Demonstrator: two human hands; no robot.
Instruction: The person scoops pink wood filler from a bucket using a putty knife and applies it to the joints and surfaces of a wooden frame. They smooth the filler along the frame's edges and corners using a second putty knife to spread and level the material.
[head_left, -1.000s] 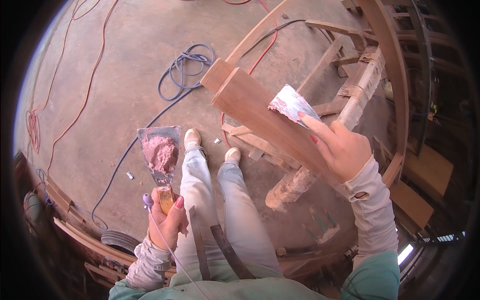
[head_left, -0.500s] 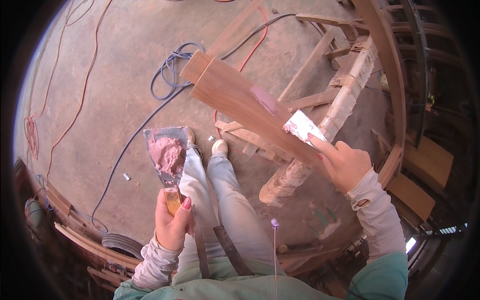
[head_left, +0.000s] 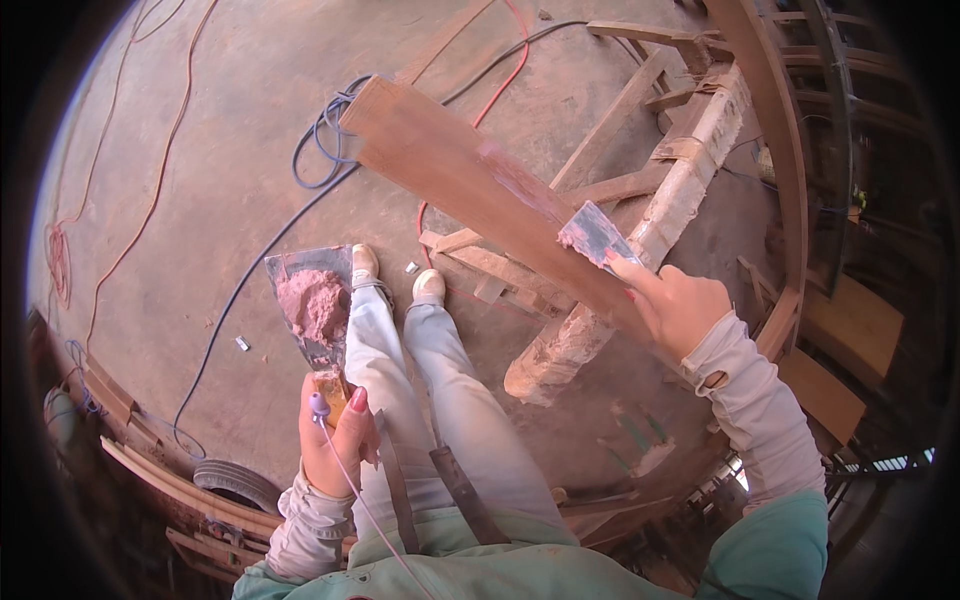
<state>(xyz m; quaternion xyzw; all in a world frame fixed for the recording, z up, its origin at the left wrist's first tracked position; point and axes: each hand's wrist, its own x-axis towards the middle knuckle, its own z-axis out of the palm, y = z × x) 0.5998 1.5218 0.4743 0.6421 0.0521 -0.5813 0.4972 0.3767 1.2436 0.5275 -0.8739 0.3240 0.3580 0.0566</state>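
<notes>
My left hand [head_left: 335,437] is closed round the yellowish handle of a wide putty knife [head_left: 322,352], whose blade carries a heap of pink putty [head_left: 313,305]. In my right hand [head_left: 685,308] is a second, smaller scraper [head_left: 597,236], gripped with the index finger pressed along its blade. Some pink putty clings to that blade's edge, which is at the surface of a long brown wooden board [head_left: 440,160]. A pink smear of filler [head_left: 525,185] lies on the board just beyond the blade. The board slants from upper left down toward my right hand.
A wooden trestle [head_left: 690,170] with a putty-crusted beam [head_left: 555,360] stands under and beside the board. Blue hose [head_left: 270,250] and red cords [head_left: 165,170] run over the concrete floor. A tyre [head_left: 235,482] and planks lie lower left; a curved wooden frame [head_left: 790,150] rises at right.
The right-hand scraper has tilted, its blade now looking darker, and shifted slightly left. The board appears further left and up in view. A purple earbud on a cord has swung over the left hand.
</notes>
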